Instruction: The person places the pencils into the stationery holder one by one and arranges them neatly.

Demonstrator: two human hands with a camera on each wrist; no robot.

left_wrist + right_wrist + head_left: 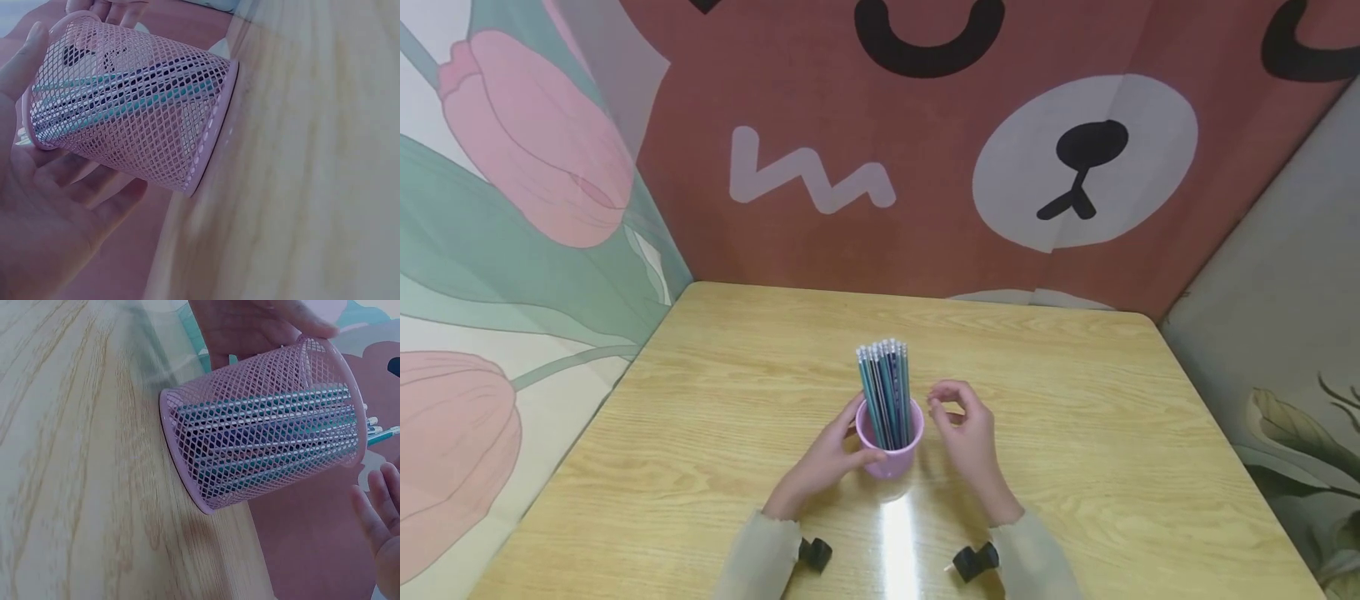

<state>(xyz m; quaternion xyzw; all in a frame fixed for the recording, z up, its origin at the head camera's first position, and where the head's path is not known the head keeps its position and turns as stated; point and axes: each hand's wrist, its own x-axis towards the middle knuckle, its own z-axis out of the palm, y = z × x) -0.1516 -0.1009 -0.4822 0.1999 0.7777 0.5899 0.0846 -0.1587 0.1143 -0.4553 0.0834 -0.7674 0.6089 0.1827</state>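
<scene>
A pink mesh pencil cup [889,468] stands upright on the wooden table [715,417]. Many pencils [886,387] in teal, blue and dark tones lean inside it, their eraser ends up. My left hand [826,460] holds the cup from the left, thumb at the near side by the rim and fingers round the far side. Just right of the cup, apart from it, my right hand [973,429] hovers with loosely bent fingers and nothing visible in them. In the right wrist view the pencils show through the mesh of the cup [269,425].
Behind the table hangs a reddish-brown cloth [820,250] with a bear face. A tulip-print cloth [550,275] borders the left side, and a pale plant-print surface [1285,275] the right. Small black devices [976,562] sit at both wrists.
</scene>
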